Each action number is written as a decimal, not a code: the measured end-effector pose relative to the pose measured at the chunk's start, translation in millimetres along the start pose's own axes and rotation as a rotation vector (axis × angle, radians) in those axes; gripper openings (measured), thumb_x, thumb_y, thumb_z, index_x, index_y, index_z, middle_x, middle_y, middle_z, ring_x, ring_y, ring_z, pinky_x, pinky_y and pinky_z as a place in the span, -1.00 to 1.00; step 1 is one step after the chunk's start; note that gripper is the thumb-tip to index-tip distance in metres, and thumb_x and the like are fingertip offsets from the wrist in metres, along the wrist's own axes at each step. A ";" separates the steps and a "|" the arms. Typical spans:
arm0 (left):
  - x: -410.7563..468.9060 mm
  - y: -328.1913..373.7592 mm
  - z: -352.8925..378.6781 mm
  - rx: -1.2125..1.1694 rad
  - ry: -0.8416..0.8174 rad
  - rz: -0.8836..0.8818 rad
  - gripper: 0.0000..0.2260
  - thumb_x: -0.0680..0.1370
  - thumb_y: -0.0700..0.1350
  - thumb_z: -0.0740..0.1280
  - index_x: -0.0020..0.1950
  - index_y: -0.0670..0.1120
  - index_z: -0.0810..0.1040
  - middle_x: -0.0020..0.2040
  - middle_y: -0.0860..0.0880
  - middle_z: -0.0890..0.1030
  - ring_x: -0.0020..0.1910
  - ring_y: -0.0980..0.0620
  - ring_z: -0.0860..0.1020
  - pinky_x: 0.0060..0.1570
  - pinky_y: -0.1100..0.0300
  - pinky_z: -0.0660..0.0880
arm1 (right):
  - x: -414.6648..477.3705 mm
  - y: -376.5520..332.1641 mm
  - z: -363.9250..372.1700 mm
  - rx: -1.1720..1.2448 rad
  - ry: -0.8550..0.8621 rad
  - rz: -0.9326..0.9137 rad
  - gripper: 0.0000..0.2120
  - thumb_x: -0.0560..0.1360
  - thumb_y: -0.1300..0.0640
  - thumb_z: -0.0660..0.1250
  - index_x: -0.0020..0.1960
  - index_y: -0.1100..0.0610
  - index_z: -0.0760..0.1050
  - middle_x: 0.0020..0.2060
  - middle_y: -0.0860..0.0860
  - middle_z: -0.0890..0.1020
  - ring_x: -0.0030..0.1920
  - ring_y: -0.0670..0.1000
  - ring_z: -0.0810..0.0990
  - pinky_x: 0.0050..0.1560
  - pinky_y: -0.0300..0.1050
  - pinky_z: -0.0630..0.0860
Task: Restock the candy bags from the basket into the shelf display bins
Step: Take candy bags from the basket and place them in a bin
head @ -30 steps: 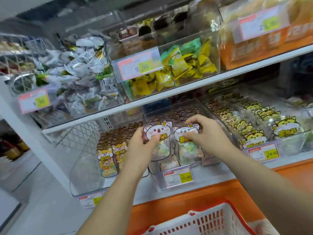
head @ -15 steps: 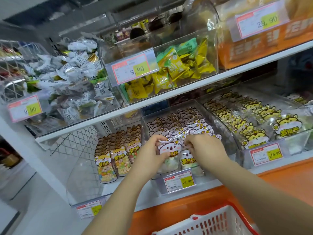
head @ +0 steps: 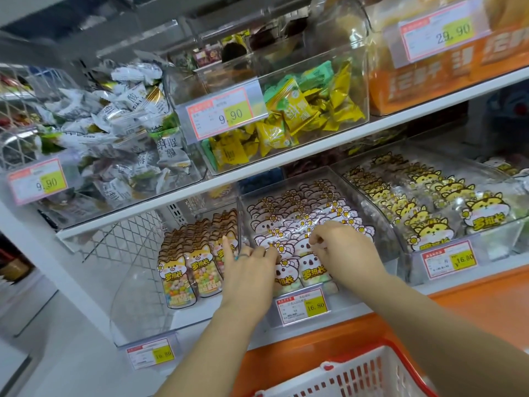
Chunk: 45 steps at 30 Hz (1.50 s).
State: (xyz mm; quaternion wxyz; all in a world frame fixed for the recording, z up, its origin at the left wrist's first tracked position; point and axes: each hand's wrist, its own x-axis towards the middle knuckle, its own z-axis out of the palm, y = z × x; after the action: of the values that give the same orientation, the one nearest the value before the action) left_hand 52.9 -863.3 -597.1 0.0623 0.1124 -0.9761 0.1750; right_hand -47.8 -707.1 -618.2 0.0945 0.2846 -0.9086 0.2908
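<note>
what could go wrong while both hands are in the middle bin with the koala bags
1. The koala bags stand tightly packed; the left hand and right hand working at the front row could crumple their shaped tops or tip the row.
2. The left hand's raised finger is close to the dog-faced bags in the next bin and might knock them.
3. A wrist might dislodge the price tag clipped below.

Koala-faced candy bags (head: 303, 224) are pictured packed upright in overlapping rows in the clear middle display bin (head: 286, 180) on the lower shelf. Fox-faced bags (head: 194, 262) are lined up in the left bin (head: 134, 296) and yellow cat-faced bags (head: 423, 202) in the right bin (head: 512, 227). The red-rimmed white basket (head: 357, 376) is seen below.
</note>
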 end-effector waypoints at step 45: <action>-13.0 -2.4 -4.2 -0.073 0.107 -0.033 -0.45 0.51 0.20 0.36 0.44 0.07 0.30 0.31 0.04 0.47 0.30 -0.06 0.51 0.52 -0.25 -0.14 | -52.1 5.7 -1.9 -0.297 -0.326 -0.229 -0.53 0.57 -0.27 0.09 0.38 -0.10 0.41 0.22 -0.09 0.59 0.26 0.03 0.48 0.40 0.07 0.26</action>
State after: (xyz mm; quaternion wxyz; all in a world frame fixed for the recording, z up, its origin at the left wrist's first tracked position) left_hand 66.4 -861.4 -594.5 0.1214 0.1167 -0.9751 0.1442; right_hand -8.4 -678.1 -637.0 0.0198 0.4119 -0.9064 0.0918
